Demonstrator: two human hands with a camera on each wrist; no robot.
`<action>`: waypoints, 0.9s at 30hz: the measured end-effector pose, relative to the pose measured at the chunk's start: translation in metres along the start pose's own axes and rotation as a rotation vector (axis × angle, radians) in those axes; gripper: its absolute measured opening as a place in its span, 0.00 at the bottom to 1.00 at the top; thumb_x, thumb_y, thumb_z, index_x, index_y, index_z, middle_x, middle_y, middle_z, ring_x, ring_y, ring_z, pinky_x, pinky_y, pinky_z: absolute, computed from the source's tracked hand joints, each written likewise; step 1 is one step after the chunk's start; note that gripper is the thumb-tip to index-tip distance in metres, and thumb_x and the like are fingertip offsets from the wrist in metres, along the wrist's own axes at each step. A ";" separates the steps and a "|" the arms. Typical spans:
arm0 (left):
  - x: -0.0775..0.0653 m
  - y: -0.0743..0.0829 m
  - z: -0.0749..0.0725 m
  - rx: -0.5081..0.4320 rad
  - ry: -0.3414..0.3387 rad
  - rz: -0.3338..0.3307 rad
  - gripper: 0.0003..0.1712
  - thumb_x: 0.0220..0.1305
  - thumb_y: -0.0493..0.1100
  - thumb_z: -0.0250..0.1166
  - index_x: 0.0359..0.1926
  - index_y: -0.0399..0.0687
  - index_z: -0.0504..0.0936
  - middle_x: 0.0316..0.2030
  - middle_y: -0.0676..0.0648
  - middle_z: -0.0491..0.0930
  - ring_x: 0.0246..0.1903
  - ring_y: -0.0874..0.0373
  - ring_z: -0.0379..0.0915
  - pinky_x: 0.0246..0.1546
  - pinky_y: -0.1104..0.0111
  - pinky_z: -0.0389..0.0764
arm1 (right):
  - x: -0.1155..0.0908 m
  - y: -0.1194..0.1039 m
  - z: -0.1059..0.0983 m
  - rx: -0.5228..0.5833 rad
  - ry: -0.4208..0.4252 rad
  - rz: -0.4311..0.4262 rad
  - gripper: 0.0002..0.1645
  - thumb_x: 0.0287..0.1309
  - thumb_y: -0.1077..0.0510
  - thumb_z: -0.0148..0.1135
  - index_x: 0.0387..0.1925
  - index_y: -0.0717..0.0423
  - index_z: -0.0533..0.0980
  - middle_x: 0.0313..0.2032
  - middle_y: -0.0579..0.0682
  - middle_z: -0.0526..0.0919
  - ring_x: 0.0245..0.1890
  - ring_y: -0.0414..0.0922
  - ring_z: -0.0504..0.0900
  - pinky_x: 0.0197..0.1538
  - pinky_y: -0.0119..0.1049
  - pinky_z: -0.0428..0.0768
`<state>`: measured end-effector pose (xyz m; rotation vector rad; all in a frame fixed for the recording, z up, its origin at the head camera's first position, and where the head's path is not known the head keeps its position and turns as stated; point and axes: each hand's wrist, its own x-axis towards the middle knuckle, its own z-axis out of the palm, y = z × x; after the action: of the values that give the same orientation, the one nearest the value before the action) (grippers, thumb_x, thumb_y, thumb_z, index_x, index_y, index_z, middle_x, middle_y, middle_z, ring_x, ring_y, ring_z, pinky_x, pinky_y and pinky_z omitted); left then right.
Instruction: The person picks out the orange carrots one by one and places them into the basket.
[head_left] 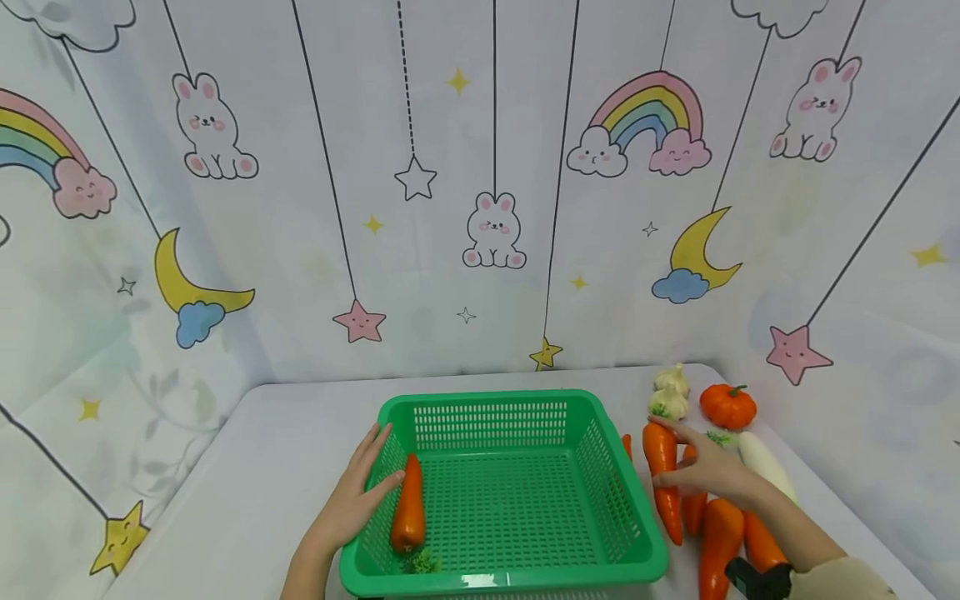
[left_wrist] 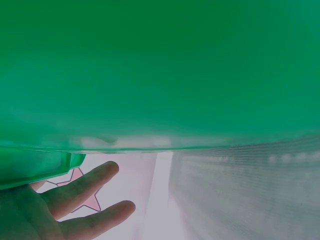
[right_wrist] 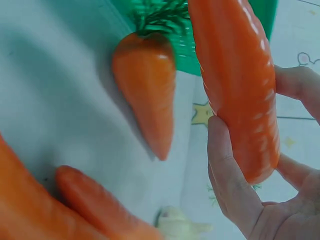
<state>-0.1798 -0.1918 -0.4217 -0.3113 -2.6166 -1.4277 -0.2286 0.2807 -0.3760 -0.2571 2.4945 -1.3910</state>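
Observation:
A green plastic basket [head_left: 517, 404] stands in the middle of the white table. One orange carrot [head_left: 408, 504] lies inside it along the left wall. My left hand [head_left: 378, 467] rests on the basket's left rim with its fingers straight; in the left wrist view the green basket wall [left_wrist: 160, 75] fills the frame above those fingers [left_wrist: 100, 177]. Right of the basket, my right hand [head_left: 675, 454] grips a carrot [head_left: 660, 454] by its middle. The right wrist view shows this carrot [right_wrist: 240, 85] pinched between thumb and fingers, lifted clear of the table.
Several more carrots [head_left: 720, 542] lie on the table by my right forearm, one carrot [right_wrist: 145, 90] near the basket. Behind them are garlic bulbs [head_left: 670, 392], a small orange pumpkin [head_left: 727, 406] and a white radish [head_left: 765, 467]. A printed cloth backdrop [head_left: 480, 208] closes off the table.

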 end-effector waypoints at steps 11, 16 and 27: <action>0.001 -0.001 0.000 0.008 -0.003 -0.001 0.40 0.64 0.53 0.56 0.71 0.51 0.48 0.70 0.41 0.38 0.66 0.35 0.36 0.53 0.32 0.48 | -0.001 -0.025 -0.001 -0.019 -0.004 -0.087 0.53 0.45 0.59 0.70 0.69 0.50 0.50 0.59 0.70 0.55 0.34 0.51 0.76 0.31 0.42 0.80; 0.001 -0.002 0.000 0.006 -0.003 -0.001 0.40 0.64 0.53 0.56 0.71 0.51 0.48 0.70 0.40 0.39 0.66 0.35 0.36 0.53 0.32 0.48 | 0.001 -0.034 0.001 -0.042 0.002 -0.116 0.54 0.44 0.58 0.71 0.69 0.50 0.51 0.59 0.70 0.56 0.34 0.51 0.78 0.33 0.40 0.80; 0.001 -0.001 -0.001 0.003 -0.006 -0.007 0.41 0.64 0.55 0.55 0.71 0.51 0.48 0.70 0.40 0.38 0.66 0.35 0.37 0.53 0.32 0.48 | 0.008 -0.049 0.009 -0.023 -0.075 -0.176 0.52 0.47 0.60 0.69 0.69 0.52 0.50 0.62 0.70 0.51 0.35 0.52 0.78 0.35 0.41 0.80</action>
<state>-0.1812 -0.1928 -0.4222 -0.3067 -2.6271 -1.4271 -0.2327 0.2459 -0.3401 -0.5351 2.4775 -1.3897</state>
